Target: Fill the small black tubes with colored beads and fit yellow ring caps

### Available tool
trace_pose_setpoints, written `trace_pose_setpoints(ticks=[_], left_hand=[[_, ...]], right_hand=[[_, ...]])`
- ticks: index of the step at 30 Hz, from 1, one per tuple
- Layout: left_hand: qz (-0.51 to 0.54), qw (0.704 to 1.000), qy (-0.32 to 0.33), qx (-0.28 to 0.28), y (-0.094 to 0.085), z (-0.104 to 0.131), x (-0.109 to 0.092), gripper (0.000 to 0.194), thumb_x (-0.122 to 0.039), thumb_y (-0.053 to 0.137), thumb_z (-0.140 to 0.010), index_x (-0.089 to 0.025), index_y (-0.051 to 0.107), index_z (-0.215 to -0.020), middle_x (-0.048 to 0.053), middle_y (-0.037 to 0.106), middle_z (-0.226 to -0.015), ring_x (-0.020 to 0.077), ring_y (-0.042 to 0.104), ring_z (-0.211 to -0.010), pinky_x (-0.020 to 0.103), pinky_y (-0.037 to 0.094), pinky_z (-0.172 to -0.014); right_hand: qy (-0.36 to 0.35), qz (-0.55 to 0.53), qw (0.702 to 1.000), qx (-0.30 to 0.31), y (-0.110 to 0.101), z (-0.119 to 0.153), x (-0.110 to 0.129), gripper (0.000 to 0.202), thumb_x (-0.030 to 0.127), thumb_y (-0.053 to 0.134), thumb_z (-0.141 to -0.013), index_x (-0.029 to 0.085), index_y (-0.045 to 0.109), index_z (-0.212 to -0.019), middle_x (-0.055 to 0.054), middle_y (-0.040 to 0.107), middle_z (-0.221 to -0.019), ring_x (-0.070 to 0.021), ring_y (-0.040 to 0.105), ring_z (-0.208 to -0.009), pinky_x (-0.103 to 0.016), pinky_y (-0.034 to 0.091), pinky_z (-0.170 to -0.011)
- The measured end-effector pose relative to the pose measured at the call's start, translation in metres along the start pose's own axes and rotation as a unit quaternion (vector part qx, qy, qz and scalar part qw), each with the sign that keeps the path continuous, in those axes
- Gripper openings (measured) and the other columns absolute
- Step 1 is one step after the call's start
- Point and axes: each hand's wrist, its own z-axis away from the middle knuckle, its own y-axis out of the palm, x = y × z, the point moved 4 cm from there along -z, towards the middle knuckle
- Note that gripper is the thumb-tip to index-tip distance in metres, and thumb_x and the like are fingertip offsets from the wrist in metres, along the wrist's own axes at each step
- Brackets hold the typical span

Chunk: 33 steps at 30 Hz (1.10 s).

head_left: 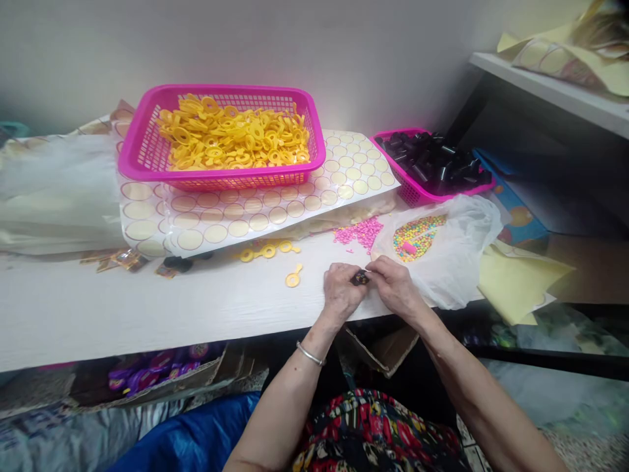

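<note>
My left hand [343,288] is closed around a small black cup [360,278] with orange flecks at its top, held just above the table's front edge. Pressed together, the fingers of my right hand [394,283] meet the cup's right side; what they pinch is hidden. Left of my hands lies a single yellow ring with a stem [293,278], and a row of similar yellow rings [268,251] sits behind it. Beyond my right hand, an open white plastic bag [462,242] holds many coloured beads [417,233] and a pink scoop-like piece [409,248].
Pink bits [362,233] are heaped beside the bag. A pink basket [223,176] of yellow ring pieces stands on sticker sheets [211,234]. Another pink basket [413,195] holds black cylinders [437,160]. Small wrapped packets [130,259] lie left; yellow paper [515,278] overhangs the edge at right.
</note>
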Motion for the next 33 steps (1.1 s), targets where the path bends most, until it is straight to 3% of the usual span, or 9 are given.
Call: trace_pose_setpoints(ticks=[4, 8, 13, 15, 18, 22, 27, 30, 33], left_hand=[[0.021, 1.000, 0.006, -0.016, -0.001, -0.001, 0.002, 0.019, -0.014, 0.061, -0.057, -0.020, 0.065, -0.075, 0.001, 0.065, -0.075, 0.0180, 0.053, -0.079, 0.032, 0.040, -0.076], [0.041, 0.999, 0.003, -0.027, -0.003, -0.001, 0.005, 0.025, -0.007, 0.057, -0.054, -0.019, 0.063, -0.075, 0.002, 0.064, -0.075, 0.0188, 0.053, -0.080, 0.032, 0.042, -0.076], [0.132, 0.990, 0.045, -0.024, -0.006, 0.001, 0.003, 0.028, -0.007, 0.055, -0.061, -0.021, 0.062, -0.084, 0.002, 0.064, -0.084, 0.0169, 0.055, -0.085, 0.031, 0.044, -0.080], [0.170, 0.984, 0.060, -0.011, -0.008, 0.002, 0.002, 0.028, -0.009, 0.056, -0.062, -0.020, 0.062, -0.086, 0.003, 0.063, -0.087, 0.0162, 0.056, -0.086, 0.029, 0.046, -0.078], [0.175, 0.983, 0.051, 0.010, -0.013, 0.004, -0.001, 0.029, -0.009, 0.055, -0.062, -0.020, 0.062, -0.088, 0.002, 0.062, -0.086, 0.0149, 0.058, -0.080, 0.027, 0.047, -0.073], [0.061, 0.997, 0.056, 0.008, -0.030, 0.006, -0.019, 0.031, -0.008, 0.056, -0.059, -0.019, 0.062, -0.088, 0.001, 0.064, -0.079, 0.0159, 0.056, -0.073, 0.029, 0.047, -0.068], [-0.093, 0.976, 0.197, 0.014, -0.036, 0.016, -0.060, 0.045, 0.000, 0.048, -0.057, -0.020, 0.064, -0.094, 0.006, 0.065, -0.095, 0.0216, 0.053, -0.086, 0.034, 0.046, -0.077], [-0.091, 0.980, 0.175, 0.024, -0.032, 0.018, -0.058, 0.048, -0.001, 0.048, -0.054, -0.021, 0.065, -0.094, 0.004, 0.066, -0.097, 0.0220, 0.054, -0.086, 0.034, 0.048, -0.074], [-0.034, 0.992, 0.121, 0.025, -0.029, 0.018, -0.042, 0.047, -0.003, 0.050, -0.052, -0.024, 0.066, -0.091, 0.001, 0.068, -0.090, 0.0209, 0.055, -0.082, 0.035, 0.048, -0.074]], right_hand=[[0.032, 0.000, 0.996, -0.088, -0.005, 0.003, -0.013, 0.011, 0.015, 0.049, -0.077, 0.019, 0.058, -0.082, -0.004, 0.054, -0.079, -0.0173, 0.053, -0.076, -0.030, 0.042, -0.071], [0.053, -0.014, 0.993, -0.103, -0.008, 0.005, -0.015, 0.010, 0.017, 0.049, -0.078, 0.020, 0.058, -0.077, -0.004, 0.054, -0.076, -0.0176, 0.052, -0.074, -0.031, 0.041, -0.070], [0.118, -0.173, 0.969, -0.133, -0.002, 0.011, -0.009, 0.011, 0.027, 0.053, -0.078, 0.019, 0.060, -0.079, -0.004, 0.056, -0.080, -0.0176, 0.052, -0.079, -0.032, 0.041, -0.076], [0.193, -0.322, 0.916, -0.143, 0.008, 0.016, -0.012, 0.016, 0.034, 0.057, -0.076, 0.019, 0.062, -0.082, -0.003, 0.058, -0.080, -0.0172, 0.054, -0.079, -0.032, 0.043, -0.075], [0.271, -0.553, 0.778, -0.127, 0.026, 0.022, -0.012, 0.023, 0.039, 0.064, -0.071, 0.017, 0.063, -0.079, -0.003, 0.063, -0.079, -0.0161, 0.057, -0.076, -0.031, 0.044, -0.072], [0.305, -0.696, 0.642, -0.106, 0.039, 0.025, -0.003, 0.024, 0.038, 0.065, -0.071, 0.014, 0.064, -0.073, -0.004, 0.065, -0.076, -0.0143, 0.058, -0.072, -0.028, 0.045, -0.069], [0.344, -0.733, 0.559, -0.178, 0.047, 0.023, 0.007, 0.022, 0.036, 0.064, -0.072, 0.015, 0.060, -0.066, 0.001, 0.061, -0.064, -0.0114, 0.055, -0.063, -0.024, 0.044, -0.065], [0.370, -0.723, 0.544, -0.214, 0.053, 0.023, 0.007, 0.025, 0.038, 0.065, -0.071, 0.016, 0.058, -0.062, 0.002, 0.059, -0.059, -0.0112, 0.052, -0.059, -0.024, 0.044, -0.063], [0.375, -0.738, 0.531, -0.182, 0.058, 0.026, 0.007, 0.031, 0.043, 0.059, -0.076, 0.016, 0.059, -0.061, 0.000, 0.058, -0.056, -0.0141, 0.055, -0.060, -0.027, 0.045, -0.064]])
